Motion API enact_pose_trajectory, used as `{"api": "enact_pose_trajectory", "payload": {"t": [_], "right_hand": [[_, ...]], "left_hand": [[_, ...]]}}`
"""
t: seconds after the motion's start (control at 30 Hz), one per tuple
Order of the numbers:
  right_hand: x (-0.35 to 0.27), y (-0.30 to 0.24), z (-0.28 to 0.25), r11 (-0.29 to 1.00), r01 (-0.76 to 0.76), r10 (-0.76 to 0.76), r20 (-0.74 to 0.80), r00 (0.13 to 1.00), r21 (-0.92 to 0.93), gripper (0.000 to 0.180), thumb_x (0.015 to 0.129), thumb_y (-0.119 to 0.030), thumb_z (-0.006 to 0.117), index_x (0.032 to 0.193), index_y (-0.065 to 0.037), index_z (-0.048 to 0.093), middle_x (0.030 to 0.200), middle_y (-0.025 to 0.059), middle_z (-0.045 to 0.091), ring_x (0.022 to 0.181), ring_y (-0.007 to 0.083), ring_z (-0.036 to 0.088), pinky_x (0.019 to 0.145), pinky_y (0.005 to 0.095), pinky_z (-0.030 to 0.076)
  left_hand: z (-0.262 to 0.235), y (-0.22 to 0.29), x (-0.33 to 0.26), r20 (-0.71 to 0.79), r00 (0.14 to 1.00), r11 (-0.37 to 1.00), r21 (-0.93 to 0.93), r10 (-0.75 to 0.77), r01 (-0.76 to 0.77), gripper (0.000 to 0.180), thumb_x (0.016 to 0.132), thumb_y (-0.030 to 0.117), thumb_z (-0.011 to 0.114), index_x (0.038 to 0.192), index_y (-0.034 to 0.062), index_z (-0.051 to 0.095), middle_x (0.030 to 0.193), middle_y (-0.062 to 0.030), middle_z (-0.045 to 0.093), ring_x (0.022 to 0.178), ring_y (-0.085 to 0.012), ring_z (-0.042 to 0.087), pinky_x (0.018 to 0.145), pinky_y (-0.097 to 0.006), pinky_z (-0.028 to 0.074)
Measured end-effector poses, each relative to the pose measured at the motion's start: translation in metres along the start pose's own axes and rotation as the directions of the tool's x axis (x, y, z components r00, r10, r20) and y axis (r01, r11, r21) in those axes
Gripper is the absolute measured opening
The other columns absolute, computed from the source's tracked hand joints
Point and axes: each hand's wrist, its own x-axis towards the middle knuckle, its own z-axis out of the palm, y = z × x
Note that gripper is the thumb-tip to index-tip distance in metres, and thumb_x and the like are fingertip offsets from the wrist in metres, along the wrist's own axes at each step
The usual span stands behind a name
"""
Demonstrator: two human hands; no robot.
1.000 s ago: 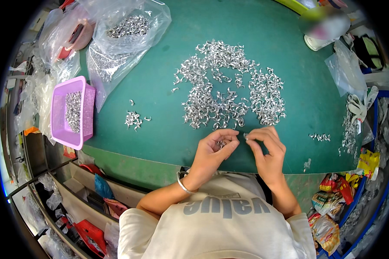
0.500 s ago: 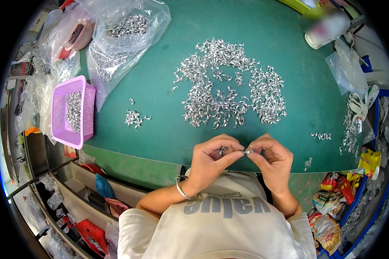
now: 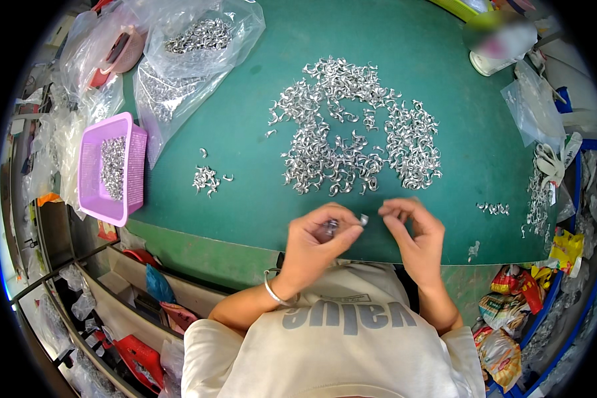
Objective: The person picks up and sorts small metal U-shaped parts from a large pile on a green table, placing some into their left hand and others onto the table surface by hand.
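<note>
Small curved silvery metal pieces are what I handle, over the near edge of a green tabletop [image 3: 245,219]. My left hand [image 3: 315,242] pinches one metal piece [image 3: 364,219] between thumb and forefinger, its end sticking out at the fingertips. More metal pieces [image 3: 331,227] show inside the curl of its fingers. A short gap to the right, my right hand [image 3: 418,235] is raised with fingers bent and loosely parted from the thumb, nothing visible in it. Its fingertips are slightly blurred. Beyond both hands spreads a large pile of the same pieces [image 3: 414,142].
Left stands a purple basket [image 3: 136,172] holding metal pieces, beside a clear plastic bag [image 3: 245,40] of them. A small cluster [image 3: 205,179] lies near the basket. At right are a short row of pieces [image 3: 493,209], another heap [image 3: 536,205] and a whitish container [image 3: 491,63].
My hands have come apart: the right has let go of the metal piece and the left has drawn slightly left with it. The view has shifted a little.
</note>
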Motion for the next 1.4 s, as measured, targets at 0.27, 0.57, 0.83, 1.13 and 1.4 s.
{"api": "enact_pose_trajectory", "payload": {"t": [0.27, 0.57, 0.83, 1.13, 1.4], "right_hand": [[0.027, 0.039, 0.016, 0.649, 0.303, -0.406, 0.019, 0.914, -0.698, 0.021, 0.070, -0.004, 0.066, 0.091, -0.002, 0.060, 0.088, 0.0086, 0.056, 0.081, 0.0260, 0.048, 0.070, 0.0356, 0.036], [0.025, 0.038, 0.007, 0.847, 0.247, -0.344, -0.132, 0.930, -0.471, 0.013, 0.070, 0.005, 0.062, 0.082, 0.001, 0.060, 0.080, 0.0108, 0.058, 0.073, 0.0257, 0.052, 0.067, 0.0330, 0.041], [0.024, 0.032, 0.004, 0.698, 0.273, -0.437, -0.092, 0.895, -0.662, 0.014, 0.070, 0.002, 0.062, 0.084, -0.002, 0.059, 0.090, 0.0097, 0.054, 0.081, 0.0248, 0.049, 0.070, 0.0346, 0.038], [0.027, 0.035, 0.022, 0.578, 0.413, -0.470, 0.126, 0.874, -0.704, 0.017, 0.071, -0.007, 0.064, 0.087, -0.003, 0.061, 0.087, 0.0046, 0.055, 0.083, 0.0228, 0.049, 0.074, 0.0340, 0.034], [0.003, 0.012, 0.016, 0.892, -0.271, 0.227, 0.158, 0.961, 0.363, 0.011, 0.083, -0.003, 0.057, 0.092, 0.002, 0.062, 0.087, 0.0045, 0.063, 0.078, 0.0086, 0.054, 0.067, 0.0206, 0.042]], "left_hand": [[-0.108, -0.005, 0.017, -0.456, 0.743, 0.747, 0.659, 0.489, -0.087, 0.003, 0.078, -0.001, 0.060, 0.080, 0.0007, 0.058, 0.061, 0.0069, 0.041, 0.056, -0.0019, 0.034, 0.049, -0.017, 0.028], [-0.067, -0.002, 0.010, -0.371, 0.855, 0.776, 0.628, 0.362, -0.056, 0.012, 0.080, 0.000, 0.059, 0.090, 0.0039, 0.061, 0.063, 0.0090, 0.039, 0.055, 0.0006, 0.032, 0.047, -0.015, 0.025], [-0.002, -0.019, 0.014, 0.002, 0.994, 0.860, 0.500, 0.113, -0.099, 0.014, 0.077, -0.001, 0.061, 0.091, 0.0010, 0.061, 0.059, 0.0051, 0.039, 0.050, -0.0024, 0.029, 0.044, -0.019, 0.026], [-0.009, -0.021, 0.011, -0.036, 0.987, 0.807, 0.581, 0.155, -0.105, 0.015, 0.076, -0.001, 0.061, 0.091, 0.0008, 0.061, 0.058, 0.0038, 0.042, 0.049, -0.0028, 0.031, 0.043, -0.019, 0.027], [-0.006, -0.010, 0.010, -0.014, 1.000, 0.988, 0.153, -0.011, 0.013, 0.014, 0.076, -0.001, 0.064, 0.090, -0.0006, 0.061, 0.064, 0.0060, 0.043, 0.059, -0.0011, 0.036, 0.051, -0.016, 0.028]]}}
